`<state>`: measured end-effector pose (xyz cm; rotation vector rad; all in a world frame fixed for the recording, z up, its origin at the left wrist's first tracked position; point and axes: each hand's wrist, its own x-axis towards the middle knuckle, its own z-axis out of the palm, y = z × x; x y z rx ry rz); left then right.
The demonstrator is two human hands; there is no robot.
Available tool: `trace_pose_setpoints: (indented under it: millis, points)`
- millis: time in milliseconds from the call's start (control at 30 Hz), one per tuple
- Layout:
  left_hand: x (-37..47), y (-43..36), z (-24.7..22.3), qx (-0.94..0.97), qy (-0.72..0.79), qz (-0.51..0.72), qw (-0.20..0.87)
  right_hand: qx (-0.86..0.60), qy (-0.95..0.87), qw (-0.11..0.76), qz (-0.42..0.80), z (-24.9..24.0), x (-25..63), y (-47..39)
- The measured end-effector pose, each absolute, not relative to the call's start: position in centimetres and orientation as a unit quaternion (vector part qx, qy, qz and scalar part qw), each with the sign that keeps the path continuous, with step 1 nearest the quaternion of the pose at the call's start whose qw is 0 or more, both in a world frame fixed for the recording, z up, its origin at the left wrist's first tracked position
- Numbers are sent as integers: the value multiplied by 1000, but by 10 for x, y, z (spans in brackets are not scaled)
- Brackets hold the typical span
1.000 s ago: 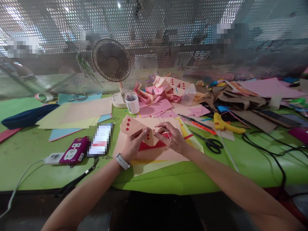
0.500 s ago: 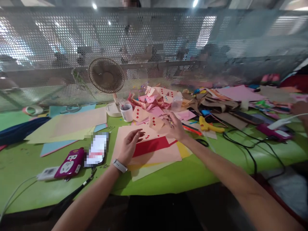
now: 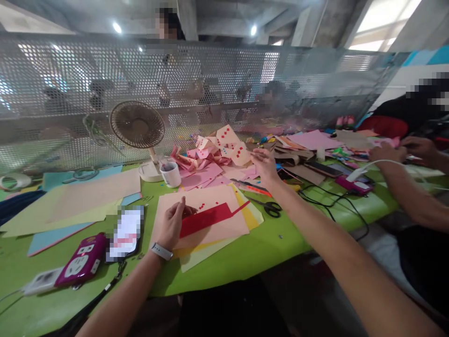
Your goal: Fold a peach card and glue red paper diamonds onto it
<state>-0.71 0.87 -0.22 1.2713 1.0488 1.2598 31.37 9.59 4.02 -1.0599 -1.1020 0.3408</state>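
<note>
My right hand (image 3: 264, 164) is raised at the near side of a heap of pink and peach paper scraps (image 3: 206, 150). Its fingertips pinch the edge of a peach paper piece (image 3: 235, 146) dotted with red diamonds. My left hand (image 3: 172, 222), loosely curled with the thumb raised, rests by the left end of a red paper strip (image 3: 206, 220). That strip lies on a peach sheet (image 3: 217, 236), along with several tiny red bits. Yellow sheets show from beneath it. Black-handled scissors (image 3: 272, 209) lie right of the sheets.
A small fan (image 3: 137, 124) and a white mug (image 3: 170, 174) stand behind the sheets. A phone (image 3: 126, 231) and a purple power bank (image 3: 82, 257) lie to the left. At right are black cables (image 3: 324, 200) and another person's hands (image 3: 387, 154). A perforated metal screen (image 3: 217, 70) runs behind.
My right hand has lifted the diamond-dotted peach paper from above the sheet back toward the scrap heap. My left hand stays by the red strip. The view has shifted up and right.
</note>
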Motion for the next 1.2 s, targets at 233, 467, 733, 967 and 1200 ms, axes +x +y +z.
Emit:
trace_pose_setpoints:
  millis: [233,467,733,967,1200]
  points:
    - [-6,8,-1,518,430,533,512,-482,-491,718,106,53,358,99]
    - [-7,6,3,515,445,517,519,-517,-524,677,22,58,382,138]
    - [-6,8,2,529,466,475,526,-550,-554,622,-69,70,397,204]
    - [-8,11,0,532,488,462,516,-552,-589,583,-91,62,393,258]
    - [-6,10,6,528,493,463,513,-589,-610,525,-74,36,391,270]
